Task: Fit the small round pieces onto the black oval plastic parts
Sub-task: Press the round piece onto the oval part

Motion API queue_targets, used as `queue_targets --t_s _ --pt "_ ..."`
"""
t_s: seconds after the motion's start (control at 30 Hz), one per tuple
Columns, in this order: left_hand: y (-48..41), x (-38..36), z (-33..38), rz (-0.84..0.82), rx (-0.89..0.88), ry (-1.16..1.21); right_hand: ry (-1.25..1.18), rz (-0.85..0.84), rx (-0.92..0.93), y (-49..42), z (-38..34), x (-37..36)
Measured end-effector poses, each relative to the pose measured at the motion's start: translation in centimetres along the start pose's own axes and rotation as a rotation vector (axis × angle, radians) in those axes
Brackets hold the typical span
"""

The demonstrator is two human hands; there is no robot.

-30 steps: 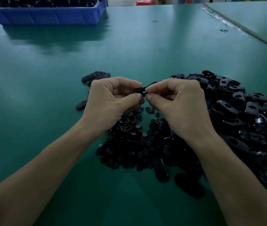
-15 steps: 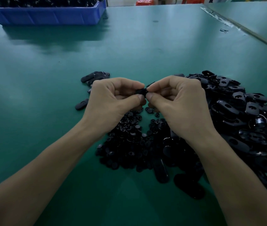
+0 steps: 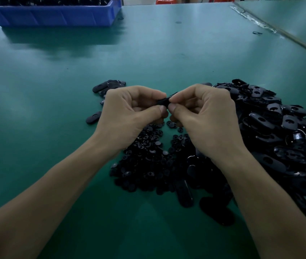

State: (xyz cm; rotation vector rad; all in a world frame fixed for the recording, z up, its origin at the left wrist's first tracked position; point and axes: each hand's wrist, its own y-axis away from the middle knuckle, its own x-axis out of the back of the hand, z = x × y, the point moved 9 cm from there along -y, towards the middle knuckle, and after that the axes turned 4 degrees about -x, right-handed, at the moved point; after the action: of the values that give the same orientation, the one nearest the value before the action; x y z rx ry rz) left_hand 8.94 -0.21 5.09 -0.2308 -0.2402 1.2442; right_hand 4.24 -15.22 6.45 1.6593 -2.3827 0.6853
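Note:
Both hands meet above the green table. My left hand (image 3: 129, 116) and my right hand (image 3: 204, 116) pinch one black oval part (image 3: 164, 100) between thumbs and forefingers; most of it is hidden by the fingertips. Whether a small round piece sits on it cannot be seen. Under the hands lies a heap of small round pieces (image 3: 148, 159). A large pile of black oval parts (image 3: 279, 131) spreads to the right.
A few oval parts (image 3: 109, 86) lie apart behind my left hand, and one more (image 3: 93, 117) to its left. A blue bin (image 3: 55, 14) of black parts stands at the far left. A table seam (image 3: 283, 34) runs along the far right.
The hands have stayed together over the round pieces, with the fingertips pressing slightly closer on the oval part. Nothing else has moved.

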Motion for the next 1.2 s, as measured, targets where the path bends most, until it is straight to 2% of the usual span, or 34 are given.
queue_targets --t_s 0.23,0.6,0.87,1.0,1.1,1.2 --pt "0.0 0.0 -0.3 0.012 0.008 0.016 0.053 0.034 0.049 0.4 -0.8 0.0" --pt "0.2 0.0 -1.6 0.037 0.102 0.114 0.146 -0.005 0.114 0.7 -1.5 -0.6" --pt "0.1 -0.3 -1.5 -0.006 0.076 0.034 0.225 0.001 0.111 0.8 -1.5 -0.4" --pt "0.2 -1.0 -1.3 -0.088 0.068 0.059 0.142 -0.046 0.039 0.2 -0.8 0.0" --pt "0.2 -0.9 -1.4 -0.092 0.066 0.085 0.061 -0.154 -0.014 0.1 -0.1 -0.5" --pt "0.2 -0.8 -1.6 -0.084 0.078 0.097 -0.02 -0.194 -0.038 0.2 0.1 -0.7"
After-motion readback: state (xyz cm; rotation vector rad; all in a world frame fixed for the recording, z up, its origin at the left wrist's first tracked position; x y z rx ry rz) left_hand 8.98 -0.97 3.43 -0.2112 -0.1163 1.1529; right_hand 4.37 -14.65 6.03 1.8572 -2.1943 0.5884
